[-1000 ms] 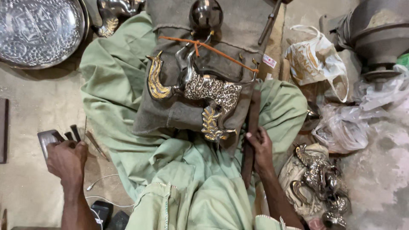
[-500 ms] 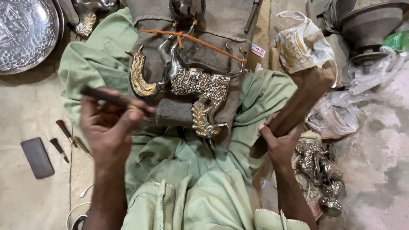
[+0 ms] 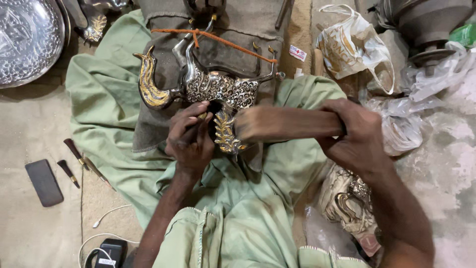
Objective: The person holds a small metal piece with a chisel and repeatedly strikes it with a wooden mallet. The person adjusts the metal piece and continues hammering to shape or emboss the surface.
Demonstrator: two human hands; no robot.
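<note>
A silver and gold engraved metal animal figure point(image 3: 213, 87) lies on a grey cloth pad point(image 3: 158, 119) over my lap, tied with an orange cord point(image 3: 218, 39). My left hand point(image 3: 191, 136) grips a thin dark chisel-like tool, its tip pressed against the figure's underside near the gold leaf part point(image 3: 225, 131). My right hand point(image 3: 349, 134) is closed around a thick wooden stick point(image 3: 287, 124), which is blurred and lies level, its free end close to the tool.
Green cloth covers my legs. A large embossed silver tray point(image 3: 27, 42) lies at top left. Small tools point(image 3: 79, 159), a dark phone point(image 3: 43, 181) and a white cable lie at left. Plastic bags point(image 3: 354, 47), metal vessels and another ornate metal piece point(image 3: 347, 201) crowd the right.
My left hand brought the thin tool from the floor to the figure. My right hand lifted the wooden stick and swung it level toward the tool.
</note>
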